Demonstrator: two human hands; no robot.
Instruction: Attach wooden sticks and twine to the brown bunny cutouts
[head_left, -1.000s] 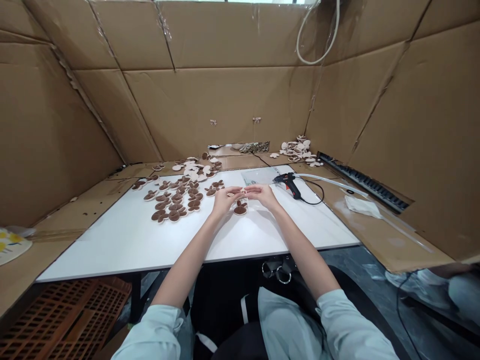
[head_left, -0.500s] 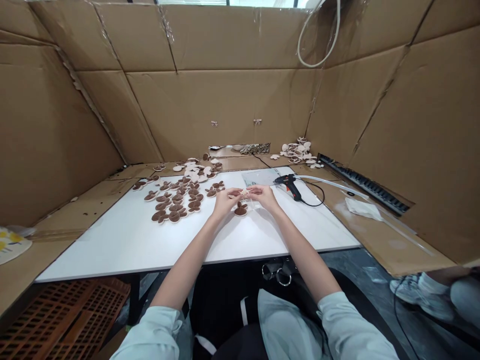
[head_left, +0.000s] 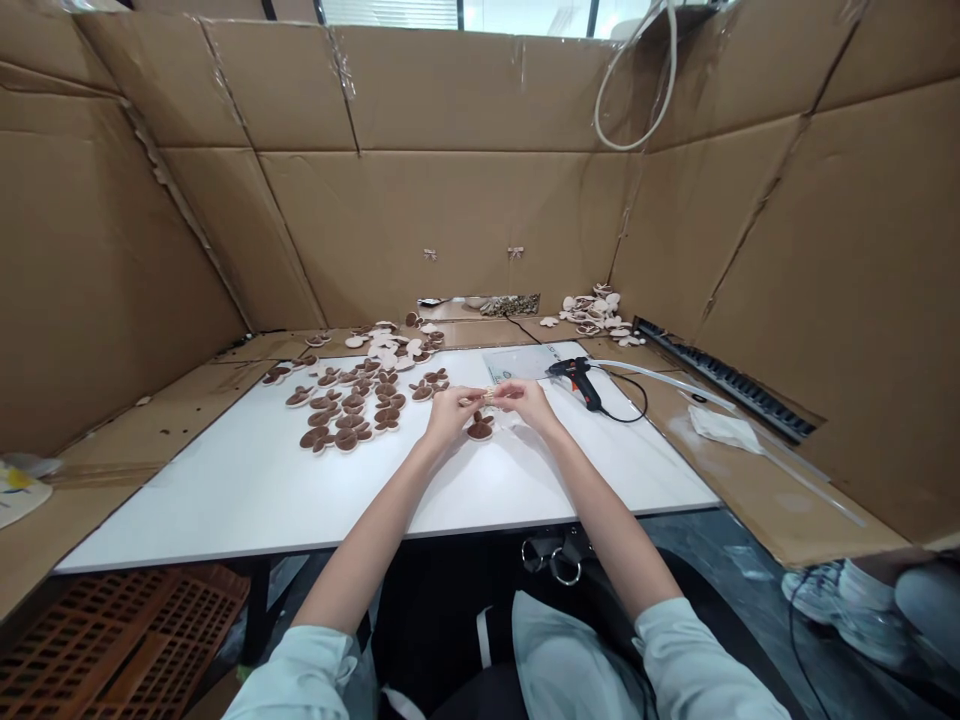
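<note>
Holding a small pale piece (head_left: 489, 396) clamped between my left hand (head_left: 450, 415) and right hand (head_left: 529, 400), hands together, just above the white table (head_left: 300, 520). One brown-and-cream cutout (head_left: 480, 428) sits right below my hands. More cutouts (head_left: 345, 410) lie in a cluster to the left. Hot glue gun (head_left: 577, 383) lies to the right, beside a clear plastic sheet (head_left: 517, 362).

Left hand (head_left: 450, 415), right hand (head_left: 527, 400) perhaps lower

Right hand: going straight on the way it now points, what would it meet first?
Most likely the small pale piece at the fingertips of the right hand, then the left hand just beyond.
</note>
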